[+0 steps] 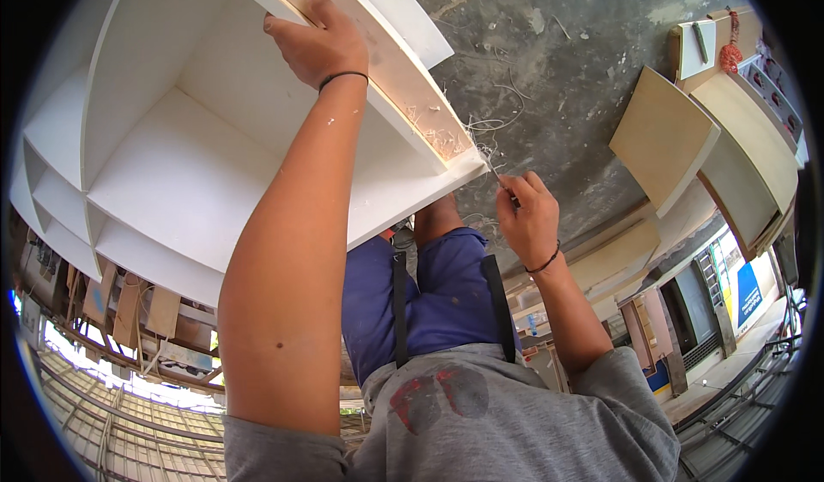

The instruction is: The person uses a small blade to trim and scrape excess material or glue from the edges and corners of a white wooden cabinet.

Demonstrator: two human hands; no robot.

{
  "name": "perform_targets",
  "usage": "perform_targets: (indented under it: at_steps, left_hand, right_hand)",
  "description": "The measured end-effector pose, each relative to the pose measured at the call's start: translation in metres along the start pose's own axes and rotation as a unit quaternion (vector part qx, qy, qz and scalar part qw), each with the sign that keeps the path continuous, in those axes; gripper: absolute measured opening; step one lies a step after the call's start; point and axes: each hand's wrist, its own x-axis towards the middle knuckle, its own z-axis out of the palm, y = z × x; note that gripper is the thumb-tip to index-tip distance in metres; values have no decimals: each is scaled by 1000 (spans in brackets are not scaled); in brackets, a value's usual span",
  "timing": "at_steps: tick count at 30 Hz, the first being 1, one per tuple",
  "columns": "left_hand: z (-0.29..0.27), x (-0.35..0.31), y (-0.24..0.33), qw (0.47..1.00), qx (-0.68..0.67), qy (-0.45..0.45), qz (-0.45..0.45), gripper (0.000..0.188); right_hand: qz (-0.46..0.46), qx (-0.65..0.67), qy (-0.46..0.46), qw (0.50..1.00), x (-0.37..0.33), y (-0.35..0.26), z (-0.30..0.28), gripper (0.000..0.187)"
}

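Note:
A large white cabinet (163, 181) with several compartments fills the left side. Along its near rim runs a bare wood-coloured strip (408, 96), strewn with curled shavings (438, 134) toward the corner. Upper left of centre, my left hand (322, 44) grips that rim, its fingers bent over the edge. My right hand (530, 212) is closed around a thin blade-like tool (495, 171); the handle is hidden in the fingers. The tool's tip meets the white corner of the cabinet, where pale shreds hang off the edge.
Beyond the cabinet lies a stained concrete floor (566, 61) with loose thin strips (506, 109). On the right stand wooden panels (665, 139), with a notepad and pen (697, 46) above them. Wood offcuts (129, 306) and a wire mesh (120, 413) appear at lower left.

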Motion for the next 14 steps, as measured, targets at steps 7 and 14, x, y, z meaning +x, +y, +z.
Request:
perform_targets:
  at_steps: [7, 14]
  left_hand:
    - [-8, -12, 17, 997, -37, -56, -45, 69]
    - [13, 10, -21, 991, -6, 80, 106, 59]
  right_hand:
    - [9, -19, 10, 1000, -6, -2, 4, 11]
    - [-3, -60, 7, 998, -6, -7, 7, 11]
